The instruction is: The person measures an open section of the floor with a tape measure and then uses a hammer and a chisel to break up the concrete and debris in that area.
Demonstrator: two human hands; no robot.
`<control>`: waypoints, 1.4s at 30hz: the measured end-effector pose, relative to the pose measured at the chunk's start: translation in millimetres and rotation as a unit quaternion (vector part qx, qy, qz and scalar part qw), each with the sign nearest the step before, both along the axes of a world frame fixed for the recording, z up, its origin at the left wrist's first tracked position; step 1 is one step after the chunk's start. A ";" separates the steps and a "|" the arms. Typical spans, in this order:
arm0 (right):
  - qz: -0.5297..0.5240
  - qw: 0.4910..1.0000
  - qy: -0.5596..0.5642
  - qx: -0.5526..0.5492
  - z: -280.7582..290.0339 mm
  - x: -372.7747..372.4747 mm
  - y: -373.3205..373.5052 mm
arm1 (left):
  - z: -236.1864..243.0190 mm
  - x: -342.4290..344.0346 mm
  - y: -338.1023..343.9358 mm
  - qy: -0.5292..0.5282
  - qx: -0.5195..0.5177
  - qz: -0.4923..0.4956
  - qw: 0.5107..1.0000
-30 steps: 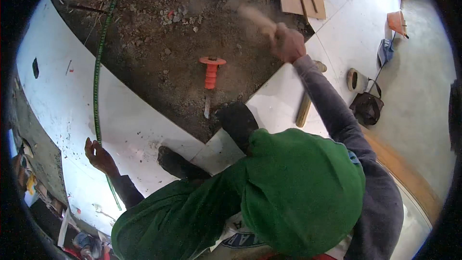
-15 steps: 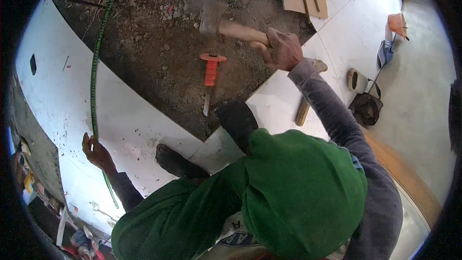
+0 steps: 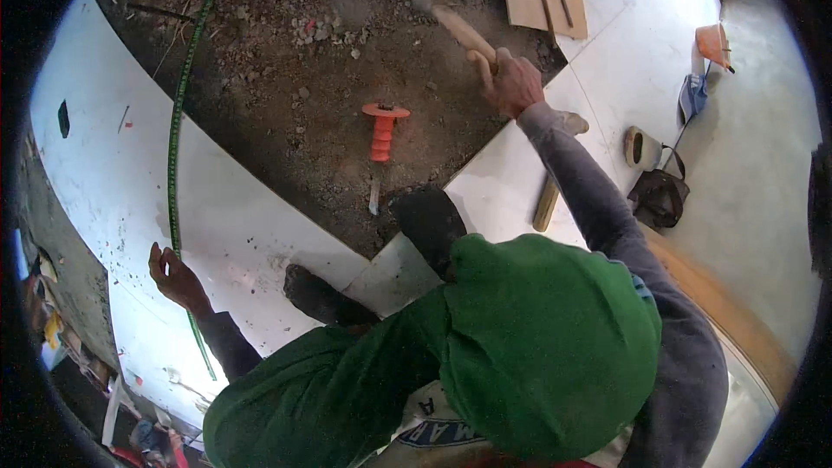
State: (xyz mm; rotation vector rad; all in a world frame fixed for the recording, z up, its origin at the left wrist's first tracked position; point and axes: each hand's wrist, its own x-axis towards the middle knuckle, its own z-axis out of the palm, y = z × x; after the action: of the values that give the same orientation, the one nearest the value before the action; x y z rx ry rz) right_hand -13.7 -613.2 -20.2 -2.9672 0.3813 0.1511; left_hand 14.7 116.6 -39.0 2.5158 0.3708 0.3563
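My right hand (image 3: pixel 513 85) grips the wooden handle of a hammer (image 3: pixel 464 32) above the dirt patch. The hammer's head is smeared by motion. Below and left of it is a chisel (image 3: pixel 381 139) with an orange ribbed grip and a round orange guard, its blade pointing toward my feet. No hand touches the chisel; whether it lies flat or leans I cannot tell. My left hand (image 3: pixel 179 279) is raised over the white tiles at the left, fingers apart and nothing visible in them. A green measuring tape (image 3: pixel 172 169) runs beside and beneath that hand into the dirt.
White tiles (image 3: pixel 251 217) border the dug dirt (image 3: pixel 286 113). A wooden handle (image 3: pixel 546 204) lies by my right forearm. Farther right are a black bag (image 3: pixel 660 198), a shoe (image 3: pixel 641 149) and an orange container (image 3: pixel 713 43). Tan boards (image 3: pixel 529 4) lie at the far edge.
The hammer has swung up and away from above the chisel, toward the boards. My left hand stays nearly in place.
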 end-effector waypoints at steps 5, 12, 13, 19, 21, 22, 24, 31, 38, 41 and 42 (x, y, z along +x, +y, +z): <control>0.158 0.980 -0.105 0.065 25.5 -7.4 -4.2 | 13.3 -1.1 -16.5 0.042 0.049 0.021 0.998; 0.164 0.982 -0.081 0.040 20.8 -15.6 14.0 | 16.8 5.1 -13.0 0.050 0.039 0.011 0.998; 0.163 0.982 -0.083 0.040 14.8 -17.1 5.6 | 18.7 5.6 -15.8 0.048 0.039 0.010 0.998; -0.002 0.999 -0.039 0.006 -12.6 -19.4 9.0 | 28.5 10.4 -29.1 0.050 0.038 0.021 0.998; 0.084 0.994 -0.075 -0.014 -5.3 -25.5 20.6 | 22.1 -1.3 -10.1 0.023 0.091 -0.032 0.995; 0.176 0.977 -0.115 -0.034 -0.8 -25.3 20.1 | 20.6 -4.6 -8.2 0.038 0.056 0.009 0.998; 0.064 0.996 -0.056 -0.030 -6.7 -10.7 -4.1 | 14.5 -4.1 -7.9 0.023 0.061 -0.004 0.998; -0.051 0.999 -0.007 -0.013 -15.4 -7.4 -3.7 | 16.1 6.5 -18.3 0.033 0.030 0.005 0.999; 0.161 0.980 -0.100 0.057 17.0 -11.0 18.0 | 10.7 9.1 -24.7 0.058 0.020 0.029 0.998; 0.112 0.991 -0.033 0.060 5.2 0.1 -16.8 | 17.8 13.4 -23.2 0.042 0.018 0.017 0.999; -0.038 0.999 0.021 0.001 -14.3 14.1 -31.1 | 20.9 18.8 -28.7 0.023 0.033 -0.003 0.999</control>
State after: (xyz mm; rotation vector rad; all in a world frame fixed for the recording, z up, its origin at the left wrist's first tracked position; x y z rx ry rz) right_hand 0.4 -644.2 -34.5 -2.9472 0.4984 0.2054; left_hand 33.6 87.9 -18.0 2.5935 0.3757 0.3138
